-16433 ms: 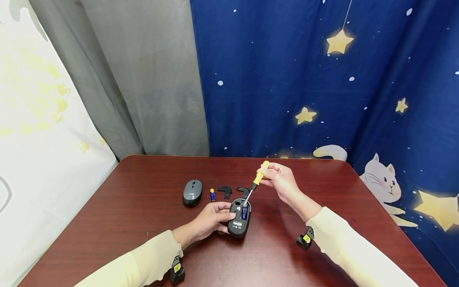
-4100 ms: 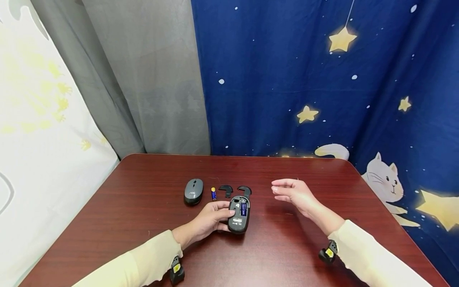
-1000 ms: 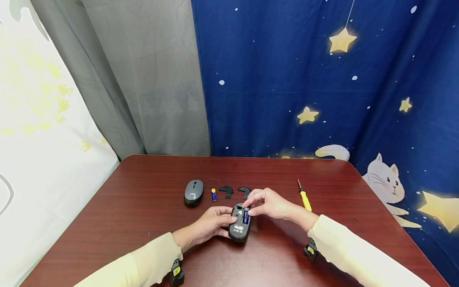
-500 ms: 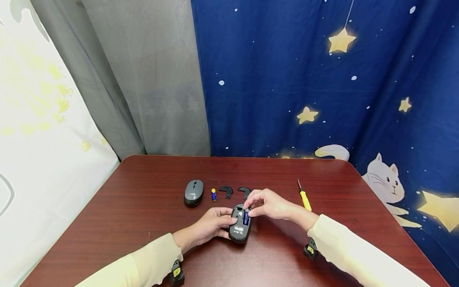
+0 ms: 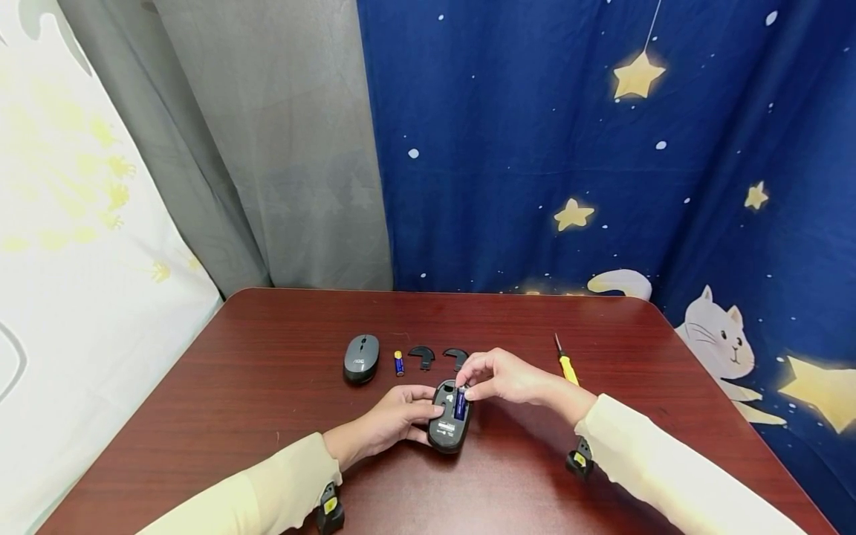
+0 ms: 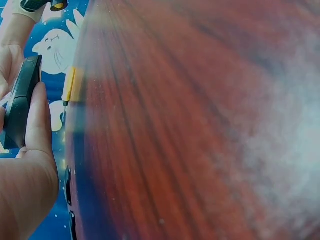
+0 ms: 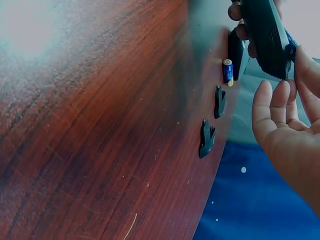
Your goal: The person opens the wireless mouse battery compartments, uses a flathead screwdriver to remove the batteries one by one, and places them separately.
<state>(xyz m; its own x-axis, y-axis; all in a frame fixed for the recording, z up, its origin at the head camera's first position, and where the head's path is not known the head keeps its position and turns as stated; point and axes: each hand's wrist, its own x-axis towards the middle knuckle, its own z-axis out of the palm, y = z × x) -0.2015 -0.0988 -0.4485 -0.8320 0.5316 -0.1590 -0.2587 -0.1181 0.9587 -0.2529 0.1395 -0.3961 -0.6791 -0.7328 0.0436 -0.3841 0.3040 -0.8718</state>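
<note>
My left hand (image 5: 396,416) grips a black computer mouse (image 5: 444,437) from its left side, with the underside turned up and the battery slot uncovered. A blue AA battery (image 5: 460,407) lies in that slot, its upper end raised slightly or level; I cannot tell which. My right hand (image 5: 504,377) pinches at the battery's upper end with thumb and fingertips. In the right wrist view the right thumb meets a bit of blue at the edge of the mouse (image 7: 262,37), while other fingers curl near its end. The left wrist view shows the mouse (image 6: 22,102) edge-on.
On the brown table (image 5: 267,371) stand a grey mouse (image 5: 361,359) and a blue-and-yellow battery (image 5: 399,363). Two black battery covers (image 5: 423,357) lie beyond the held mouse. A yellow-handled screwdriver (image 5: 568,368) lies to the right, partly behind the right forearm.
Earlier my right hand held the screwdriver against the battery; then it was off to the right. Now the screwdriver lies on the table and that hand is at the battery, slightly higher than half a second ago.
</note>
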